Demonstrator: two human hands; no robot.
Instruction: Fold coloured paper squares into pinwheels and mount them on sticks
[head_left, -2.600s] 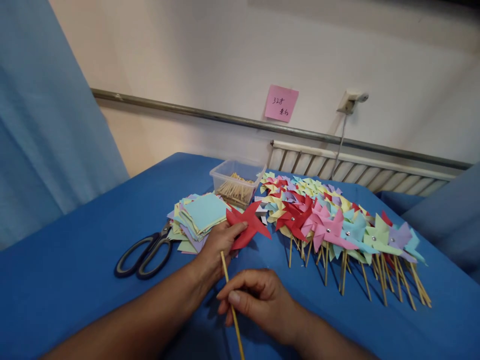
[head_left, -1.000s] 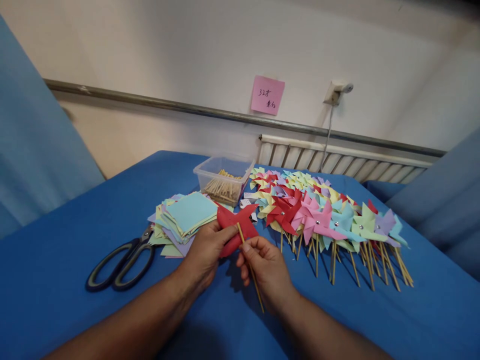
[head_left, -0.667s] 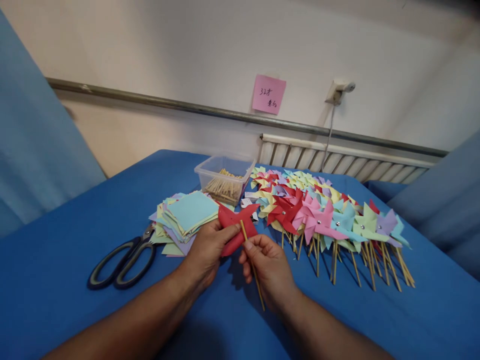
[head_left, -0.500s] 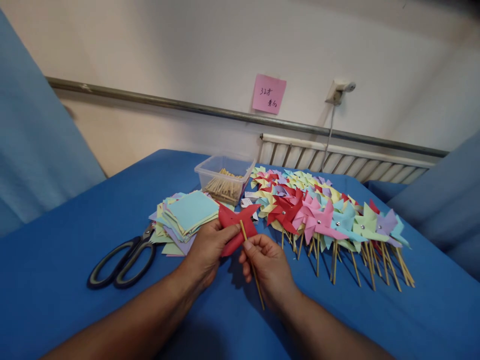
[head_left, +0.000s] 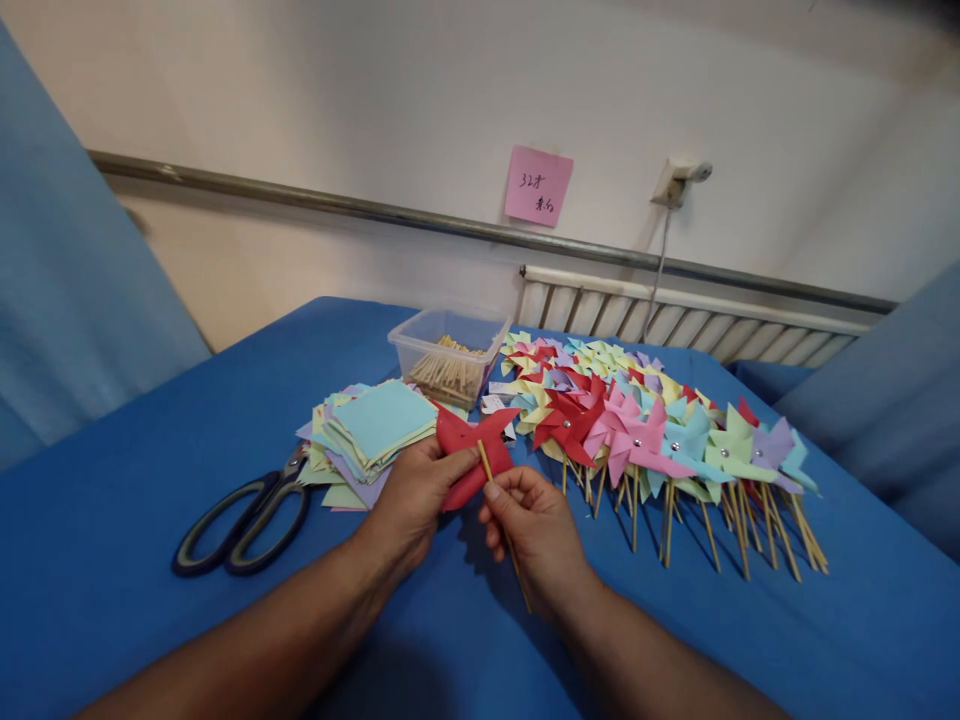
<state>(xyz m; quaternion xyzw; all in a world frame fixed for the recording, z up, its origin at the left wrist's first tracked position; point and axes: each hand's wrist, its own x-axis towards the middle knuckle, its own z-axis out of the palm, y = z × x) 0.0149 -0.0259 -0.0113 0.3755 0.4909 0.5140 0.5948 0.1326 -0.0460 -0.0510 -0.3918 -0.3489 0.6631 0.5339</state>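
My left hand (head_left: pixel 421 492) is closed on a red paper pinwheel (head_left: pixel 466 484), its thumb pressed flat on the folded paper. Between the thumb and fingers of my right hand (head_left: pixel 536 525) is a thin wooden stick (head_left: pixel 516 565). The stick's upper end lies against the middle of the pinwheel, close to my left thumb; its lower end points down toward me. My left fingers are mostly hidden behind the paper. Just left of the pinwheel lies a stack of coloured paper squares (head_left: pixel 382 420), a light blue one on top.
Black-handled scissors (head_left: pixel 240 525) lie left of the paper stack. Behind it stands a clear plastic box (head_left: pixel 420 345) of wooden sticks. Many finished pinwheels (head_left: pixel 637 440) on sticks cover the right of the blue-covered table (head_left: pixel 135 530). A wall with a rail (head_left: pixel 337 207) is behind.
The hands keep almost the same pose. The stick's lower end has shifted very slightly, and its tip still rests against the red pinwheel.
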